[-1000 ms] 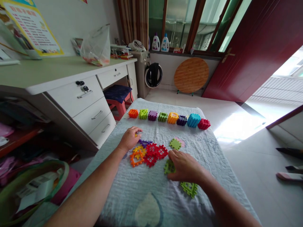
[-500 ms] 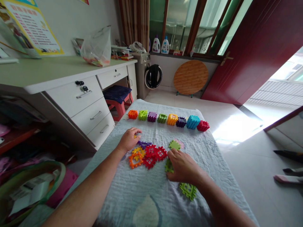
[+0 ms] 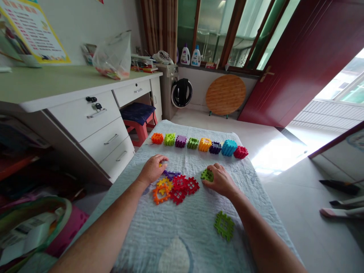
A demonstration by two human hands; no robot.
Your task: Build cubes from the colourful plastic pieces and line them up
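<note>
My right hand [image 3: 220, 180] has its fingers closed over a green interlocking plastic tile [image 3: 207, 174] on the cloth. My left hand [image 3: 152, 169] rests further left, its fingers curled round a yellow plastic piece [image 3: 160, 165] that is mostly hidden. Between the hands lie flat, notched tiles: several red tiles [image 3: 179, 182], an orange frame tile [image 3: 161, 194], yellow tiles [image 3: 165, 184] and a purple tile [image 3: 171, 174]. Nearer to me, a second green tile [image 3: 224, 225] lies by my right forearm.
Across the far side of the cloth-covered table [image 3: 182, 235] runs a row of assembled cubes, among them an orange cube [image 3: 157, 138], a blue cube [image 3: 229, 148] and a red cube [image 3: 240, 152]. A desk [image 3: 85, 87] stands at left, with a stool [image 3: 138, 113] beside it.
My right hand has moved away from me, bringing a green tile to where another green tile lay. The nearest green tile now shows fully. My left hand has hardly moved.
</note>
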